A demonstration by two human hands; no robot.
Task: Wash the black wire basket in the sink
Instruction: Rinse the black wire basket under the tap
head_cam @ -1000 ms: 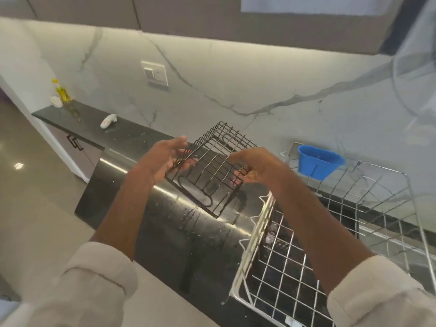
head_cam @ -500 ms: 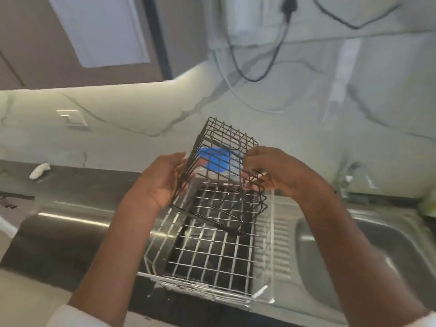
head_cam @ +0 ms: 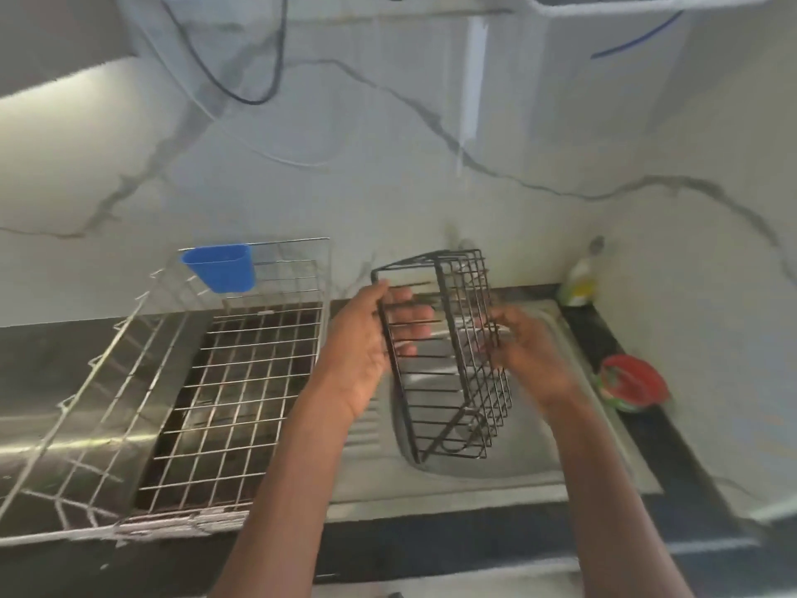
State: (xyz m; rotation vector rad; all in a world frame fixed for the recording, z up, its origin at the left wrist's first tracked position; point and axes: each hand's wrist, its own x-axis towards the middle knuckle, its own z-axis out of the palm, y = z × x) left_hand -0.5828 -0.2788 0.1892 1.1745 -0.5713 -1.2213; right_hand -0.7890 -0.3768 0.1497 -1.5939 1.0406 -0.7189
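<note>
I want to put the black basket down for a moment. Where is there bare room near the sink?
The sink basin under the black wire basket looks bare, as does the ribbed drainboard between basin and silver dish rack, whose grid is empty too. The right counter strip is crowded: a yellow bottle and a red-green object.
</note>
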